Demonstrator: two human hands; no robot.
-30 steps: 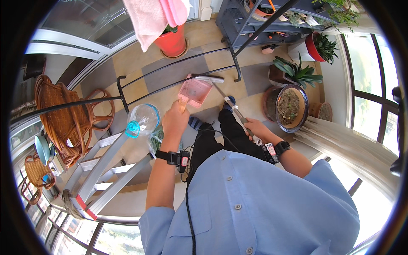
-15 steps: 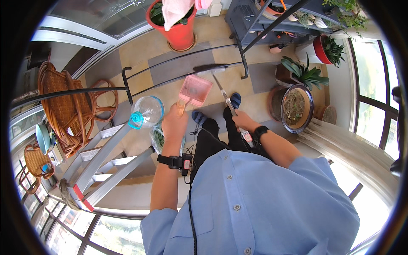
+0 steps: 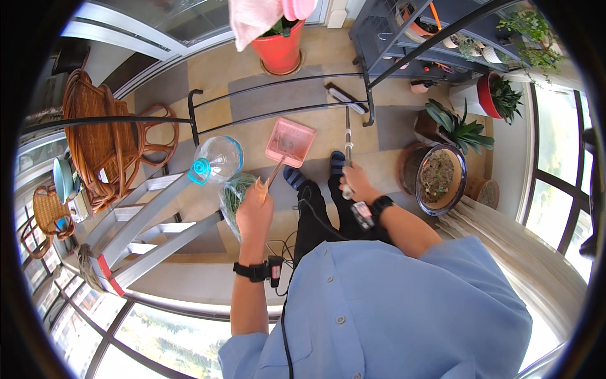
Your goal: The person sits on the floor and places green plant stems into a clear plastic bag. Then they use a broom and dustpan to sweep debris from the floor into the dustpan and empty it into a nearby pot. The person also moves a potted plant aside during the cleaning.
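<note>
My left hand (image 3: 254, 211) is closed round the handle of a pink dustpan (image 3: 291, 143), whose pan is in front of my feet. In my right hand (image 3: 360, 183) is the pole of a broom (image 3: 348, 136), gripped with the fingers wrapped round it. The broom's dark, narrow head (image 3: 346, 99) is on the tiles at the black metal frame, up and to the right of the dustpan and apart from it. Inside the dustpan I cannot make out any separate pieces.
A black metal rack (image 3: 252, 117) crosses the floor ahead. A large water bottle (image 3: 218, 159) and an aluminium ladder (image 3: 148, 230) stand at left, near a rattan chair (image 3: 104, 145). Potted plants, including a wide glazed pot (image 3: 462, 165), line the right. A red pot (image 3: 278, 54) stands beyond.
The broom head has moved right and turned, its pole now more upright. My left hand has come slightly nearer, and the dustpan's handle shows longer. The view has shifted a little.
</note>
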